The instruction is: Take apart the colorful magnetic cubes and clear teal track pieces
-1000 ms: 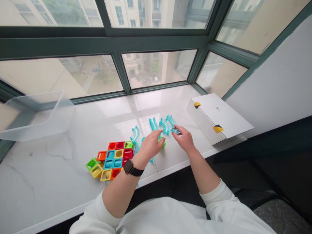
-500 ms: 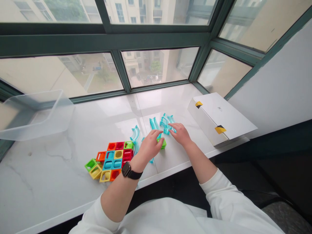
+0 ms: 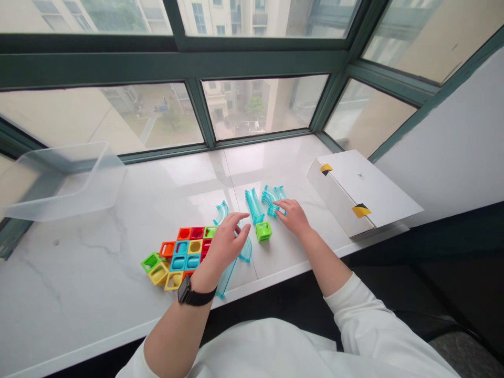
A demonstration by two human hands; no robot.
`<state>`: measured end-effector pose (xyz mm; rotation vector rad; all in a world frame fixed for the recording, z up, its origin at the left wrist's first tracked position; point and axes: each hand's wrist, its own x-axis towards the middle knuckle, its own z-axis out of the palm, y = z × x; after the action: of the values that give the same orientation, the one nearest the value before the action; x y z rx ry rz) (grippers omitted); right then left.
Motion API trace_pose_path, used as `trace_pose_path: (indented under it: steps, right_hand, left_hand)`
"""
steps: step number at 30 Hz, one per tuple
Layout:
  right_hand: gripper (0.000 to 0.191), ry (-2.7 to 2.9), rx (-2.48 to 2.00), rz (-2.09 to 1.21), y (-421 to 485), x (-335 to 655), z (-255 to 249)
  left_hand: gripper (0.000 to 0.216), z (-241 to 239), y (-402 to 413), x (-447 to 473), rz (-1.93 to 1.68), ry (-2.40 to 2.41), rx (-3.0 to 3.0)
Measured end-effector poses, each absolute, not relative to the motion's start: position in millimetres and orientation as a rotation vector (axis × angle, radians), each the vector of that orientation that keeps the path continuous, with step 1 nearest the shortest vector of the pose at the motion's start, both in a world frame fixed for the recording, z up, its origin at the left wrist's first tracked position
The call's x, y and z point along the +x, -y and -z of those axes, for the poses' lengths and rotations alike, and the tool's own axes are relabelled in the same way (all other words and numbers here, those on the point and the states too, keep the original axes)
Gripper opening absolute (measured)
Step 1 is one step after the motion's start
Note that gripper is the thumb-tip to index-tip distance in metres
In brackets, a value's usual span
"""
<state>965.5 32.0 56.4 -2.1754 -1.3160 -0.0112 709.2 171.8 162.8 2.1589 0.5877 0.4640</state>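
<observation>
My left hand (image 3: 228,241) hovers over clear blue curved pieces, its fingers apart and holding nothing. Partly hidden beneath it are a curved track piece (image 3: 221,211) and a rounded blue piece (image 3: 246,250). A green hollow cube block (image 3: 263,231) stands alone between my hands. Behind that cube lies a straight blue track piece (image 3: 254,206). My right hand (image 3: 292,216) is at the small group of curved blue track pieces (image 3: 270,198), thumb and finger apart; whether it touches them I cannot tell. Left of my left hand sits a cluster of coloured cube blocks (image 3: 187,248).
A clear plastic bin (image 3: 74,202) stands at the far left of the white marble sill (image 3: 98,262). On the right is a white box (image 3: 366,189) with yellow-black tape. Windows rise behind, and the sill's front edge runs close to my body.
My left hand has moved left and toward me, away from the green cube, which now shows fully. My right hand has hardly moved. The view has shifted slightly.
</observation>
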Motion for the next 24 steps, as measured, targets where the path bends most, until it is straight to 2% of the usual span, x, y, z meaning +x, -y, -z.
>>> trace_pose_path:
  steps: [24]
  right_hand:
    - [0.034,1.292,-2.196,0.026,-30.0,965.0,-51.4]
  left_hand:
    - [0.037,-146.8,-190.9,677.4,-0.398,-0.78,2.087]
